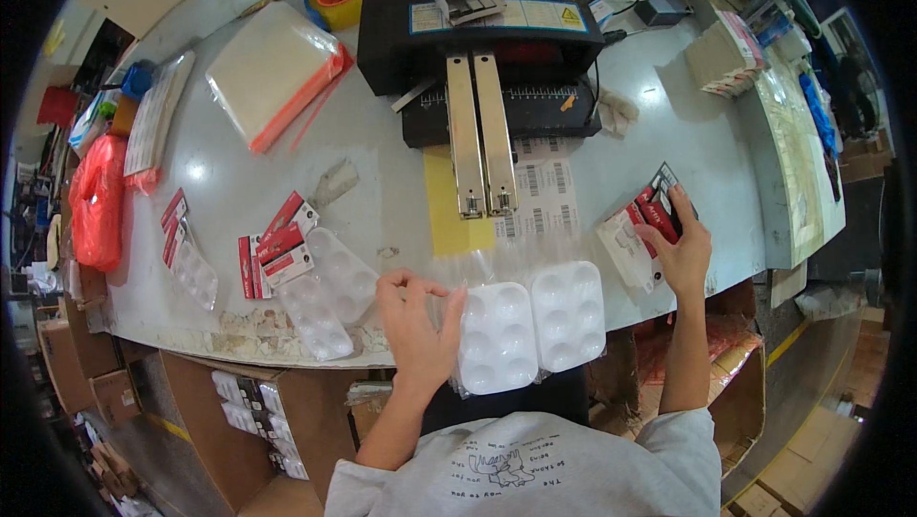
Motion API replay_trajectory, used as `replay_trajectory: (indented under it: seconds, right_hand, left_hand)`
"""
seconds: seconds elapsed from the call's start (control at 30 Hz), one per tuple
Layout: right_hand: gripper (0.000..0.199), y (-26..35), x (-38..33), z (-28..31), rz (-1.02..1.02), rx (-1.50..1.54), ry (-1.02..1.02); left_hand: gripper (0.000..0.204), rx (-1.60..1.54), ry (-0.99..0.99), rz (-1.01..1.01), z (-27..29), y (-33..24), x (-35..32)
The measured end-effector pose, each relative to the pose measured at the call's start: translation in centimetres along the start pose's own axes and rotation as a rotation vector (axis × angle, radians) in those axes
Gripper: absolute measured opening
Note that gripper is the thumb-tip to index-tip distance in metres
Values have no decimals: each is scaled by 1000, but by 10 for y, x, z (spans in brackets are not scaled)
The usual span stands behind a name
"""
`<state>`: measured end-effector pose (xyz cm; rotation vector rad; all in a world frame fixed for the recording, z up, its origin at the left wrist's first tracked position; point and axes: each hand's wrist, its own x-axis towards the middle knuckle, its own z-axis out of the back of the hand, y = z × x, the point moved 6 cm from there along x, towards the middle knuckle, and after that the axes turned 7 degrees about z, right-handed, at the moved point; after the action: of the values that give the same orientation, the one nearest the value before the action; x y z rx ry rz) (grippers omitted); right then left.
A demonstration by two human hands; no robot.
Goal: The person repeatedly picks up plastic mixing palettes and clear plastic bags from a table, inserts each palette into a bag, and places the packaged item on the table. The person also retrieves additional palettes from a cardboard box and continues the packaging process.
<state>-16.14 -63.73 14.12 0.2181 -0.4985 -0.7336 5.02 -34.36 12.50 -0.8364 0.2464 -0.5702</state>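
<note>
Two white paint palettes with round wells, the left one (498, 337) and the right one (567, 316), lie side by side in clear plastic bags at the table's front edge. My left hand (417, 326) is beside the left palette, thumb and fingers apart, near the bag's edge. At the right, my right hand (680, 247) grips a red and black printed card (657, 204) between thumb and fingers. Under it is a stack of similar red and white cards (626, 247). Whether the left fingertips touch the clear film cannot be told.
A black sealing machine (478, 25) with two metal bars (482, 135) stands behind the palettes. Palettes with red cards (330, 273) lie left. A pile of clear bags (277, 68) is farther back, a card stack (728, 53) at back right. Cardboard boxes (229, 426) stand below the table.
</note>
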Motion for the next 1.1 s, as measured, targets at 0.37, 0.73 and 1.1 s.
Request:
replay_trajectory:
  seconds: [0.37, 0.73, 1.1]
  right_hand:
    - [27, 161, 25, 18, 86, 806, 503]
    - [30, 193, 26, -11, 362, 620, 752]
    - [16, 144, -13, -33, -394, 1125, 961]
  left_hand:
    - [12, -861, 407, 365, -1, -37, -14]
    - [13, -464, 345, 204, 4, -41, -8]
    - [22, -716, -9, 247, 14, -12, -3]
